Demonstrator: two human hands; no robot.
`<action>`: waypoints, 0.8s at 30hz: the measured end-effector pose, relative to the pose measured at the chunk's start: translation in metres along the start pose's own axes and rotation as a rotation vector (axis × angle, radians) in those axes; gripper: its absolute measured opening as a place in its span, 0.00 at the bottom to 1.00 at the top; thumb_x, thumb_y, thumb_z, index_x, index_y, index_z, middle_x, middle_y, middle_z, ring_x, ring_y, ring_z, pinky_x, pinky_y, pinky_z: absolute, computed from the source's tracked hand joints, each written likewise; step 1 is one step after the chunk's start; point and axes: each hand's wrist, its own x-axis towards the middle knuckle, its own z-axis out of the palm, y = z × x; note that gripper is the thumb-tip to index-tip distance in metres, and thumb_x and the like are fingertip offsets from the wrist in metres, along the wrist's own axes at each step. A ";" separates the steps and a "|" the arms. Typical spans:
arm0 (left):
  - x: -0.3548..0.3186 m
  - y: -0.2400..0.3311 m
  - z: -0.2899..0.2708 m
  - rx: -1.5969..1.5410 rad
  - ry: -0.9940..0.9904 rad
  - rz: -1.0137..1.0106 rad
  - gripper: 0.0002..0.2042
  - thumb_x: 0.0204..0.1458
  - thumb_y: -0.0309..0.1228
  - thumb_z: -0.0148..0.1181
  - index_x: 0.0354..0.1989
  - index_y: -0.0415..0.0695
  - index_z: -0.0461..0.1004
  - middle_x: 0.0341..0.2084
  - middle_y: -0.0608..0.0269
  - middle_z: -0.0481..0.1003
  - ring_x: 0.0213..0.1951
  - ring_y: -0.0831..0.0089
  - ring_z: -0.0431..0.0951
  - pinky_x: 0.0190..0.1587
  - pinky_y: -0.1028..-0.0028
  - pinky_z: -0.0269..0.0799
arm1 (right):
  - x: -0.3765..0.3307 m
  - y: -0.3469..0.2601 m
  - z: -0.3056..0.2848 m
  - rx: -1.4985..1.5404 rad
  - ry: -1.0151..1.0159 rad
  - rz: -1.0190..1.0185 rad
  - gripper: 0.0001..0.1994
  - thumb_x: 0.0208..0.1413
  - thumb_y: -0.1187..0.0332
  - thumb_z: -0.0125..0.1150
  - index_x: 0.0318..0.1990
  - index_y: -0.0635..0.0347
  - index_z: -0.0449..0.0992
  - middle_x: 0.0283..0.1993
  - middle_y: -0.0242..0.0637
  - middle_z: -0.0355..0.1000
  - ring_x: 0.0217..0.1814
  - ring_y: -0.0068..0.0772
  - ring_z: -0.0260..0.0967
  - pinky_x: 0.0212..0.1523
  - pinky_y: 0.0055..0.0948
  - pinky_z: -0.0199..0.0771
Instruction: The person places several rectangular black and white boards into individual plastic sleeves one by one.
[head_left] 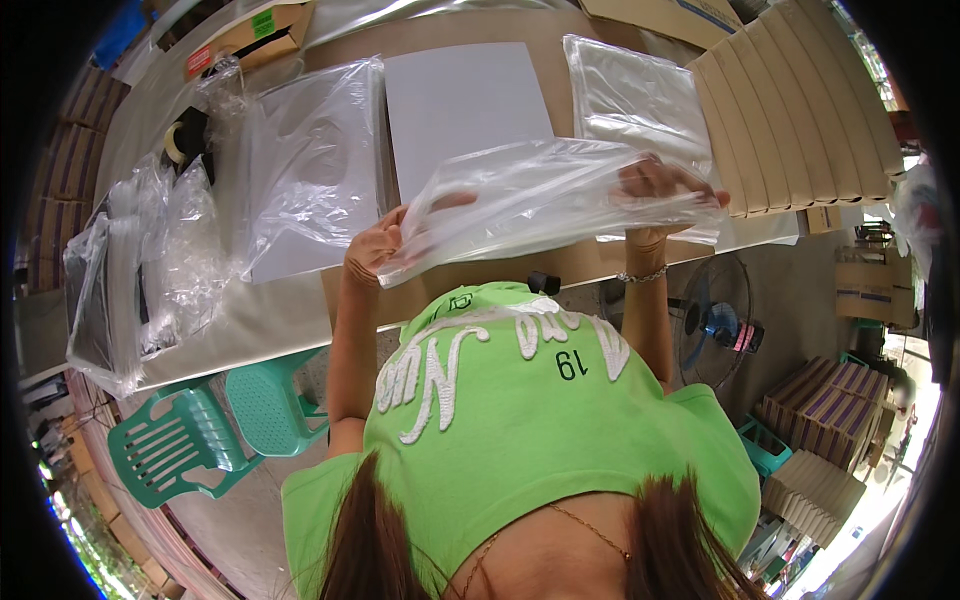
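Observation:
Both my hands hold a clear plastic bag (545,200) stretched out flat above the table edge. My left hand (385,240) grips its left end, thumb on top. My right hand (655,185) is partly inside or under the bag's right end, seen through the film. Beyond the bag, a grey flat sheet (460,100) lies on the brown table (480,272).
A stack of clear bags (625,95) lies at the back right beside a row of flat brown cartons (790,110). A bagged grey sheet (305,165) and crumpled plastic (150,250) lie left. Tape roll (180,140) far left. Green chairs (215,425) and a fan (715,325) stand below.

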 end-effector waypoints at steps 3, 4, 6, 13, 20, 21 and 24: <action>-0.004 0.017 0.012 0.010 0.111 0.020 0.35 0.37 0.32 0.66 0.55 0.31 0.59 0.49 0.49 0.66 0.44 0.68 0.73 0.51 0.75 0.66 | 0.009 -0.008 0.006 -0.144 0.009 0.011 0.37 0.38 0.33 0.57 0.48 0.53 0.70 0.38 0.32 0.65 0.52 0.34 0.57 0.59 0.60 0.46; -0.005 0.025 0.018 0.011 0.111 0.037 0.36 0.35 0.30 0.66 0.55 0.31 0.58 0.49 0.50 0.66 0.44 0.68 0.73 0.53 0.75 0.64 | 0.011 -0.009 0.008 -0.254 0.025 0.070 0.37 0.38 0.34 0.57 0.51 0.53 0.69 0.38 0.31 0.66 0.52 0.35 0.58 0.60 0.62 0.43; -0.003 0.036 0.019 0.052 0.227 0.028 0.31 0.34 0.23 0.66 0.52 0.35 0.62 0.45 0.56 0.69 0.44 0.70 0.72 0.54 0.75 0.64 | -0.010 -0.005 -0.013 -0.217 -0.024 0.065 0.37 0.39 0.36 0.58 0.52 0.54 0.68 0.40 0.33 0.67 0.48 0.36 0.61 0.60 0.61 0.43; -0.007 0.036 0.032 0.483 0.744 0.000 0.09 0.41 0.19 0.59 0.28 0.45 0.67 0.25 0.70 0.72 0.30 0.81 0.73 0.35 0.81 0.68 | -0.036 -0.003 -0.010 -0.578 0.826 0.608 0.14 0.47 0.69 0.64 0.40 0.61 0.70 0.30 0.28 0.69 0.34 0.14 0.66 0.30 0.10 0.64; -0.033 -0.024 0.058 1.308 0.867 0.010 0.12 0.38 0.14 0.49 0.31 0.43 0.69 0.28 0.70 0.66 0.26 0.81 0.62 0.32 0.79 0.62 | -0.077 0.042 -0.017 -1.455 1.054 0.485 0.10 0.45 0.81 0.55 0.36 0.60 0.69 0.32 0.27 0.68 0.27 0.14 0.61 0.30 0.14 0.64; -0.034 -0.028 0.070 1.422 0.891 -0.004 0.13 0.37 0.13 0.47 0.32 0.42 0.69 0.31 0.68 0.66 0.28 0.80 0.62 0.33 0.79 0.62 | -0.080 0.047 -0.013 -1.545 1.058 0.444 0.13 0.44 0.82 0.54 0.40 0.60 0.69 0.33 0.27 0.68 0.26 0.13 0.58 0.30 0.15 0.64; -0.041 -0.036 0.082 1.531 0.765 -0.064 0.32 0.32 0.10 0.42 0.53 0.46 0.61 0.51 0.55 0.60 0.53 0.60 0.62 0.54 0.67 0.60 | -0.079 0.062 0.004 -1.648 1.049 0.444 0.24 0.43 0.84 0.50 0.51 0.57 0.66 0.40 0.32 0.69 0.25 0.13 0.55 0.30 0.16 0.64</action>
